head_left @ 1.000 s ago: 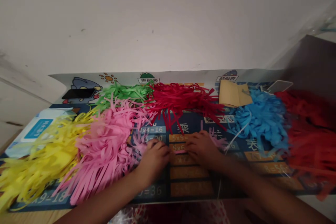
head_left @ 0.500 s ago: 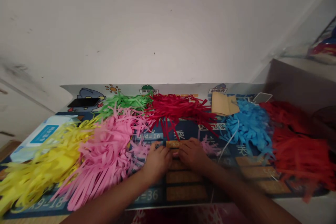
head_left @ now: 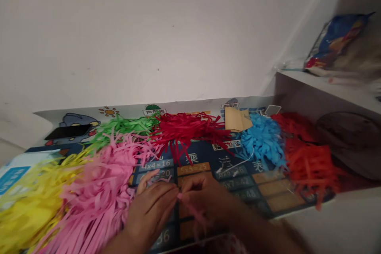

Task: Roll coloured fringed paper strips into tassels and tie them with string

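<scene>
Both hands meet over the dark printed mat [head_left: 258, 202], low in the centre of the head view. A twisted length of pink strips [head_left: 179, 196] shows between them. My left hand [head_left: 151, 206] lies closed over one end, and pale lilac strands stick out behind its fingers. My right hand [head_left: 205, 196] pinches the other end between thumb and forefinger, and loose pink strands hang blurred beneath it. Left of my hands spreads a big heap of pink strips [head_left: 101, 182]. A heap of crimson strips [head_left: 190, 129] lies just beyond them.
Yellow strips [head_left: 32, 210] and green strips [head_left: 127, 127] lie leftward, with a black phone [head_left: 70, 131] and a white-blue pack [head_left: 14, 176]. Rightward are folded tan paper [head_left: 236, 120], blue strips [head_left: 263, 139], a white string [head_left: 238, 164] and orange-red strips [head_left: 311, 168]. A wall [head_left: 166, 47] stands behind.
The view has swung right. My hands have come nearer to me, the right now in a raised pinch, and the pink strip length between them shows more, its loose strands hanging toward me.
</scene>
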